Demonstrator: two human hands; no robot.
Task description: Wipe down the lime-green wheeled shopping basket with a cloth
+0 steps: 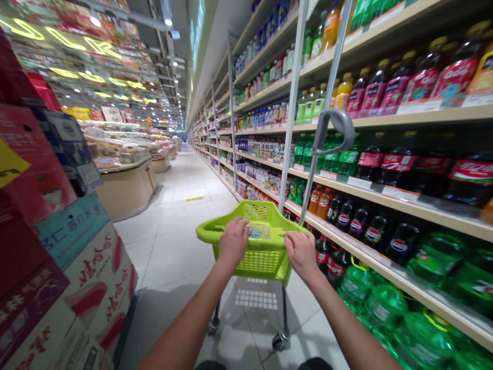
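A lime-green shopping cart (256, 263) stands right in front of me on the tiled floor, its wheels showing below the basket. My left hand (233, 239) is closed around the left part of the cart's rear handle. Farther right, my right hand (301, 251) grips the same handle near its right corner. Between the two hands a small clear-covered label panel (259, 232) sits on the handle. A grey metal pole (322, 123) with a curved grey grip rises beside the cart's right side. What is inside the basket is mostly hidden.
Long shelves (377, 192) of bottled drinks line my right, close to the cart. Stacked cartons (92, 262) stand close on my left. Beyond them is a rounded display counter (125, 187) with packaged goods. The white tiled aisle (181, 216) stretches ahead, with a yellow floor sticker (194, 199).
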